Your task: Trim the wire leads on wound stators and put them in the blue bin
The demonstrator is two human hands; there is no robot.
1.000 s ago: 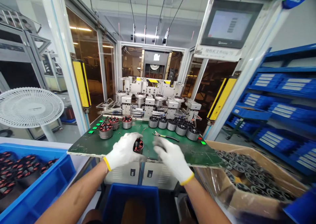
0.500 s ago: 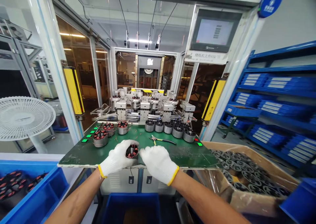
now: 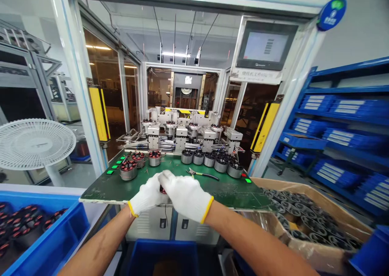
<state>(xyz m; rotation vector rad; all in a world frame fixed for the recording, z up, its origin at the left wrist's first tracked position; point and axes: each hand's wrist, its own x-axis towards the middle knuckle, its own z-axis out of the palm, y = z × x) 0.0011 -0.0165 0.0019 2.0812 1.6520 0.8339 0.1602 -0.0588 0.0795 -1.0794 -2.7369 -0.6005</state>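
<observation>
Both of my hands wear white gloves with yellow cuffs and meet at the front edge of the green work table (image 3: 100, 189). My left hand (image 3: 146, 197) is closed around a wound stator with copper coils (image 3: 163, 191), which shows only as a small dark sliver. Over that stator lies my right hand (image 3: 184, 195), fingers curled onto its top and hiding most of it. Behind my hands lie yellow-handled cutters (image 3: 200, 173).
Wound stators (image 3: 128, 170) stand at the table's back left, unwound grey ones (image 3: 221, 164) at the back right before the winding machine (image 3: 185, 132). A blue bin of wound stators (image 3: 36, 235) sits left, a cardboard box of cores (image 3: 306, 223) right, a fan (image 3: 33, 144) far left.
My right hand has moved left from beside the stator to cover it, hiding the coils that showed before. My left hand keeps its hold. The view has shifted slightly.
</observation>
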